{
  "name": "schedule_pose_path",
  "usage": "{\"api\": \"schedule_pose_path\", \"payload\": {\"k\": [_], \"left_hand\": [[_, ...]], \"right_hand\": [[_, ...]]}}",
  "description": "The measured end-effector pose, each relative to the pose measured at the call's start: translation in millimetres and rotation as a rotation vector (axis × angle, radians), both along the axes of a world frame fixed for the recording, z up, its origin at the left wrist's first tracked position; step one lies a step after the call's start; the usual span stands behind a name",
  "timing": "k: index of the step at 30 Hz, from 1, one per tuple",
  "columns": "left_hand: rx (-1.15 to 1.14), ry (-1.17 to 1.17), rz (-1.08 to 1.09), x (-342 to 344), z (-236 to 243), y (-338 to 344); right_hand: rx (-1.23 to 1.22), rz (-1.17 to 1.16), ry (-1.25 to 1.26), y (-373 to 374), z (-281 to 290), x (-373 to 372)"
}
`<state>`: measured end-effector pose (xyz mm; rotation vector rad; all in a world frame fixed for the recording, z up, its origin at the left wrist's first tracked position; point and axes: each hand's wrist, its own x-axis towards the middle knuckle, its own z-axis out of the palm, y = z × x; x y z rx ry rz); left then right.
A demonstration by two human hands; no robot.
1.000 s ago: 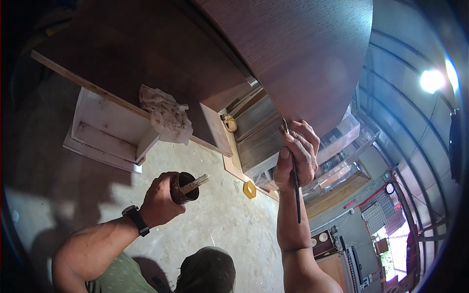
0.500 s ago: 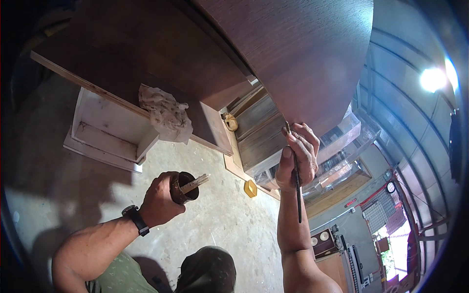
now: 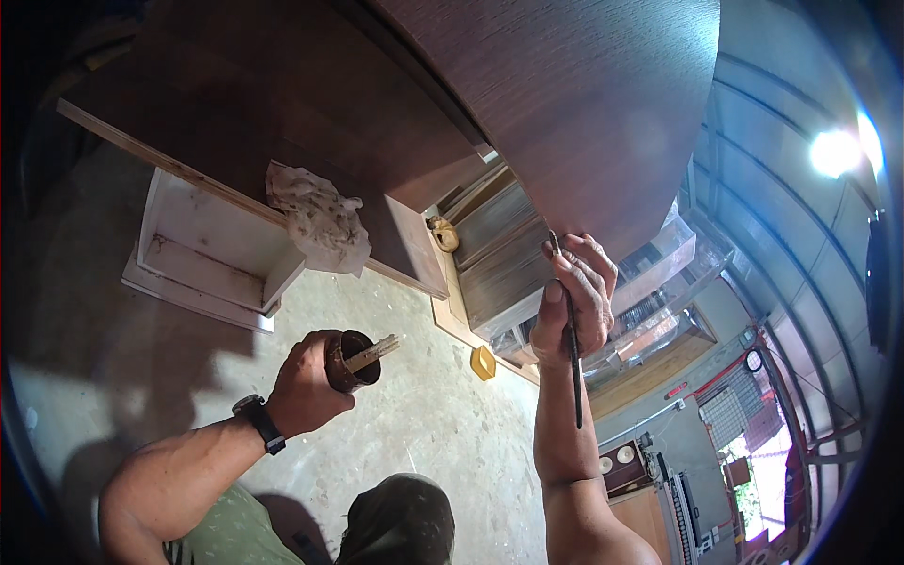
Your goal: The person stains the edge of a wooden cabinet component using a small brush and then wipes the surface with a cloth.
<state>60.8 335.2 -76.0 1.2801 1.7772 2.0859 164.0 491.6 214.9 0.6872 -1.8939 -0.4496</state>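
Observation:
My left hand (image 3: 306, 386) grips a small dark can (image 3: 354, 372) with a pale, crusted stick (image 3: 377, 351) standing out of it. My right hand (image 3: 586, 301) is closed on a thin dark-handled brush (image 3: 570, 344), its tip and my fingertips at the lower corner of a big dark wood panel (image 3: 584, 113); whether the bristles touch it, I cannot tell. A crumpled, stained whitish cloth (image 3: 318, 221) hangs over the edge of a dark board (image 3: 235, 113) to the upper left.
A white open box (image 3: 198, 240) sits below the board. Beyond are stacked wooden panels (image 3: 499, 268), a yellow container (image 3: 483, 363) on the concrete floor (image 3: 443, 424), plastic-wrapped pieces (image 3: 702, 243) and machinery (image 3: 673, 513) at the right.
Very little differs: the brush and my right fingers have shifted slightly along the panel's corner, and my left hand with the can has moved a few pixels left.

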Motion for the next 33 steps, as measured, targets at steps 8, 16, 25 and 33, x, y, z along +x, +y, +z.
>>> {"api": "schedule_pose_path", "payload": {"k": [8,16,25,33], "left_hand": [[0.048,0.031,0.022,0,2,-1],[0.078,0.042,0.025,1,6,-2],[-0.029,-0.047,0.036,1,12,-6],[-0.012,-0.102,-0.013,2,16,-12]], "right_hand": [[-0.031,-0.010,0.008,7,-4,3],[-0.028,-0.060,0.003,15,-8,8],[-0.020,0.056,0.052,-10,4,24],[-0.235,0.106,0.224,-22,5,-27]]}}
